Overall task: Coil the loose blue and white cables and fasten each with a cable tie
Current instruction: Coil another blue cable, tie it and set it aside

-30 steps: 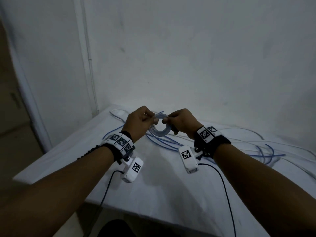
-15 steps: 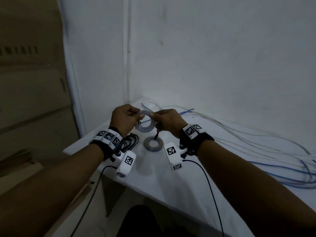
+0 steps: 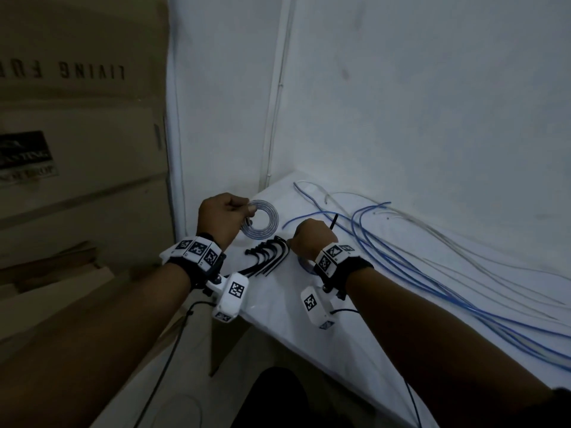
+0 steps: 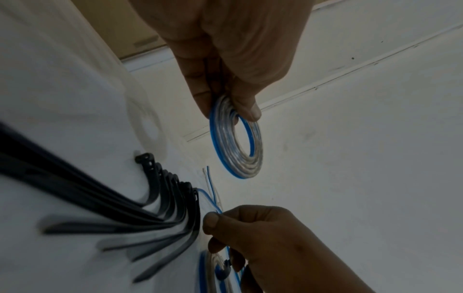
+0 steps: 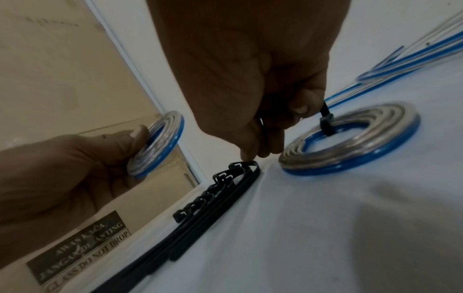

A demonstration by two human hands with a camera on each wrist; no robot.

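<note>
The left hand pinches a small blue and white coil between thumb and fingers, holding it in the air above the table's far corner, at about eleven o'clock from the right hand. In the left wrist view this held coil hangs upright and apart from the tabletop. The right hand reaches down with fingers bunched, their tips touching the head of the nearest black cable tie in the fanned bunch of ties lying just at its nine o'clock; whether it has actually gripped that tie I cannot tell. A second coil lies flat on the table just at the right hand's three o'clock in the right wrist view, with a black tie already looped through its ring. Loose blue and white cables trail across the table toward four o'clock. No container is on the table; cardboard boxes stand closed at nine o'clock.
</note>
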